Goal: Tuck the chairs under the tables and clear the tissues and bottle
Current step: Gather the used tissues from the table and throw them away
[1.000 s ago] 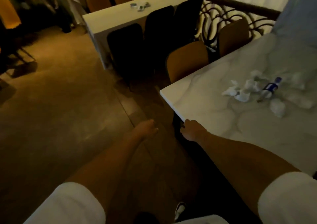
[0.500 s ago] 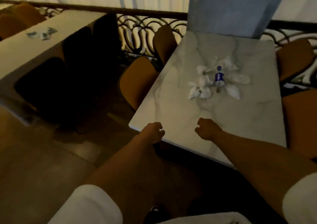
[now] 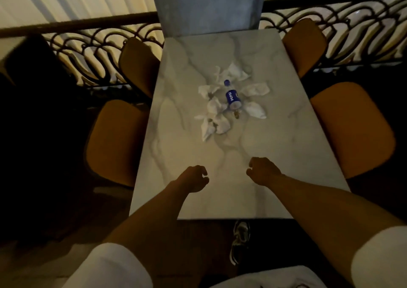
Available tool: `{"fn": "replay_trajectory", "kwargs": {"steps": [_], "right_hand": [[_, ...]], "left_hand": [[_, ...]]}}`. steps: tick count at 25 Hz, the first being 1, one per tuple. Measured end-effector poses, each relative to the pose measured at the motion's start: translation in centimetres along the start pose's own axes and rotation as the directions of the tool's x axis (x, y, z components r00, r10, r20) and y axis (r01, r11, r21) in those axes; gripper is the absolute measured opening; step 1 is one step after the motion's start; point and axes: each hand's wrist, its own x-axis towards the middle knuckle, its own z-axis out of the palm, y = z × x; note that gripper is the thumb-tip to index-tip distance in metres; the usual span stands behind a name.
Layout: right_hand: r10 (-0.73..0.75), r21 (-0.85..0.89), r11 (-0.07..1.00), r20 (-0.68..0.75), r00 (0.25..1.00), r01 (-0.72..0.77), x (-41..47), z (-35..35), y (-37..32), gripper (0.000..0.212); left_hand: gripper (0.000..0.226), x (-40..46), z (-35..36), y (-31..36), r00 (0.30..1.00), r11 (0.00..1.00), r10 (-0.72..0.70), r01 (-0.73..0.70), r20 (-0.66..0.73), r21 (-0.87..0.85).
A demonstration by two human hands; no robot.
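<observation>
The view now faces the marble table [image 3: 286, 146] square on from its near end. The left hand [image 3: 193, 178], off the table's corner a second ago, now hovers over the top; the right hand [image 3: 263, 171] is further in, both with fingers loosely curled, empty.

Bare table [image 3: 275, 155] stretch before tissues [image 3: 214, 111] — chairs [image 3: 114, 142] flank both sides.

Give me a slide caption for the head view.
Both hands hover empty over a marble table strewn with tissues around a bottle.
</observation>
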Motion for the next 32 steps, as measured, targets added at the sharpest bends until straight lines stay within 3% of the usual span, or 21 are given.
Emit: {"fn": "replay_trajectory", "kwargs": {"steps": [5, 10, 13, 16, 20, 24, 26, 29, 32], "right_hand": [[0.04, 0.093, 0.995, 0.029, 0.999, -0.042, 8.2, -1.5, -2.2, 0.027], [-0.037, 0.126, 0.991, -0.014, 0.999, 0.039, 14.2, -1.8, -4.6, 0.025], [-0.122, 0.152, 0.978, -0.15, 0.981, 0.145, 17.4, -2.1, -6.4, 0.023], [-0.215, 0.084, 0.964, -0.309, 0.926, 0.252, 19.7, -2.0, -7.7, 0.033], [-0.285, -0.072, 0.958, -0.192, 0.939, 0.276, 21.9, -1.3, -8.5, 0.064], [-0.252, -0.064, 0.967, -0.077, 0.965, 0.247, 21.2, -0.6, -8.5, 0.067], [-0.22, -0.005, 0.976, -0.027, 0.975, 0.22, 20.5, -0.3, -8.0, 0.062], [-0.187, 0.097, 0.977, -0.022, 0.982, 0.188, 19.8, -0.3, -7.1, 0.038], [-0.176, 0.142, 0.973, -0.059, 0.983, 0.183, 18.9, -1.0, -6.6, 0.023]], "left_hand": [[0.021, 5.7, -2.5, -0.4, 0.995, 0.995, -0.097, 0.097, -0.009, 0.019], [0.022, 10.8, -4.7, -1.3, 0.985, 0.992, -0.13, 0.129, -0.112, -0.016], [0.03, 14.3, -6.2, -1.4, 0.982, 0.998, -0.041, 0.05, -0.183, 0.04], [0.044, 17.6, -7.1, -1.0, 0.963, 0.973, 0.163, -0.121, -0.216, 0.195], [0.058, 20.7, -6.0, -1.5, 0.921, 0.895, 0.348, -0.269, -0.178, 0.357], [0.041, 20.5, -5.0, -1.8, 0.921, 0.917, 0.328, -0.257, -0.208, 0.306], [0.036, 19.9, -5.3, -1.9, 0.939, 0.946, 0.286, -0.244, -0.193, 0.215], [0.034, 18.8, -5.8, -2.2, 0.959, 0.972, 0.23, -0.219, -0.165, 0.084], [0.02, 18.4, -6.5, -2.3, 0.963, 0.976, 0.214, -0.205, -0.164, 0.069]]}}
